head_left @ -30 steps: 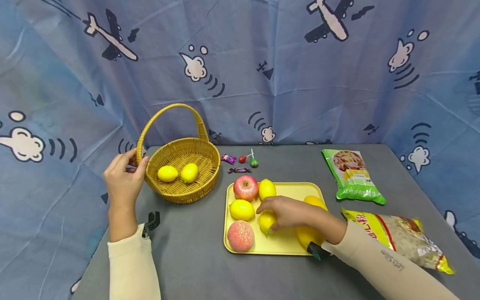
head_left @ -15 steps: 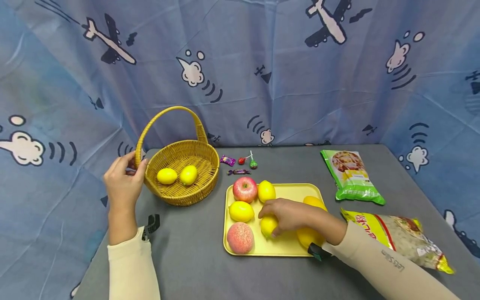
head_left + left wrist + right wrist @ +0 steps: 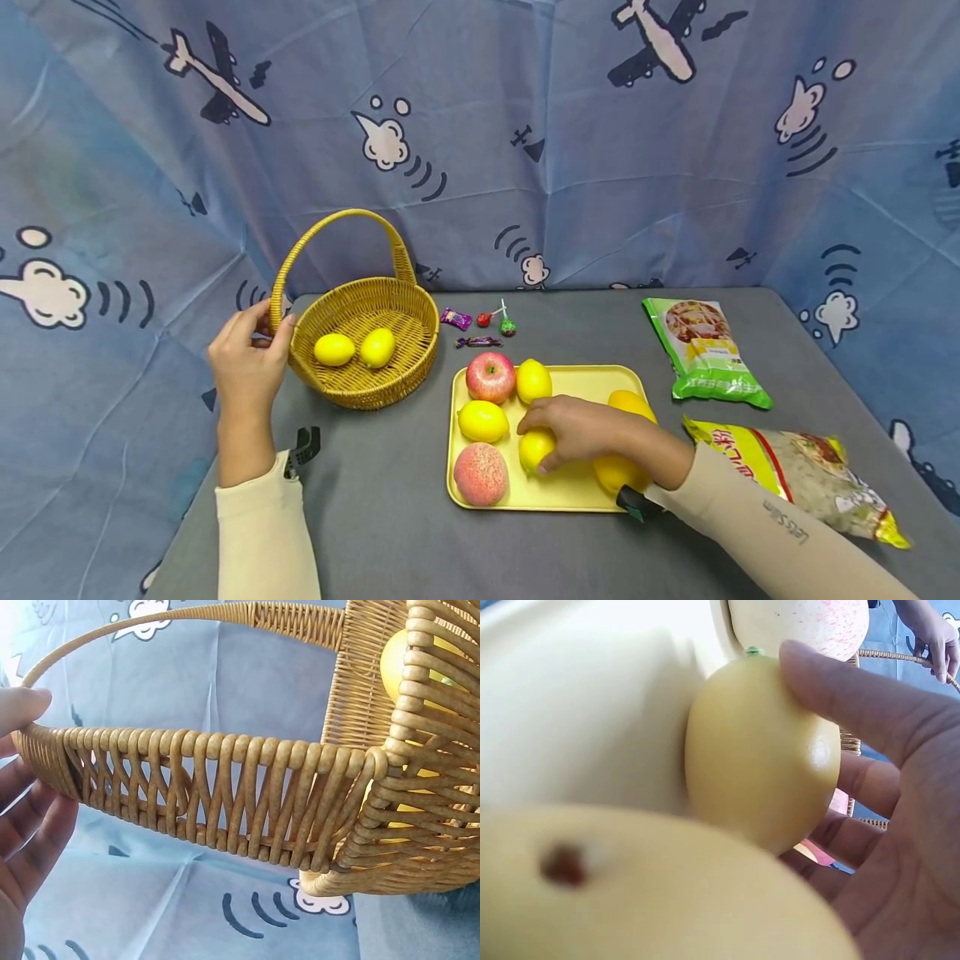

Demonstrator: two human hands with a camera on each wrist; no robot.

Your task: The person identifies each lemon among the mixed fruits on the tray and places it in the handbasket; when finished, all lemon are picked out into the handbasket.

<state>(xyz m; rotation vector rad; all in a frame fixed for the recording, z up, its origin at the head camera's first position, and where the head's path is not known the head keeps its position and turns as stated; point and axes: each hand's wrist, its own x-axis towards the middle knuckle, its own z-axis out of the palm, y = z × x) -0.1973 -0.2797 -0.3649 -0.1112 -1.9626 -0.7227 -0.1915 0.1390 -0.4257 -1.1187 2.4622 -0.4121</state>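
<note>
My left hand [image 3: 250, 350] grips the left side of the tall handle of a yellow wicker basket [image 3: 423, 367]. Two lemons [image 3: 334, 350] lie inside the basket. In the left wrist view, thumb and fingers wrap the woven handle [image 3: 202, 772]. Over a pale yellow tray [image 3: 573, 497], my right hand [image 3: 577, 429] holds a lemon [image 3: 535, 450] between thumb and fingers; the right wrist view shows the same lemon [image 3: 761, 754] against the palm side. Around it on the tray are an apple [image 3: 491, 377], two more lemons [image 3: 483, 421] and a peach [image 3: 481, 474].
Larger yellow fruits [image 3: 618, 473] lie on the tray's right, partly under my right forearm. Wrapped candies [image 3: 456, 318] and two lollipops [image 3: 507, 327] sit behind the tray. A green food bag [image 3: 708, 350] and a yellow-and-clear bag [image 3: 810, 475] lie at the right. A patterned curtain [image 3: 480, 167] hangs behind.
The right hand and its lemon have shifted very slightly on the tray, with the fingers closer around the fruit. The left hand has stayed on the basket handle.
</note>
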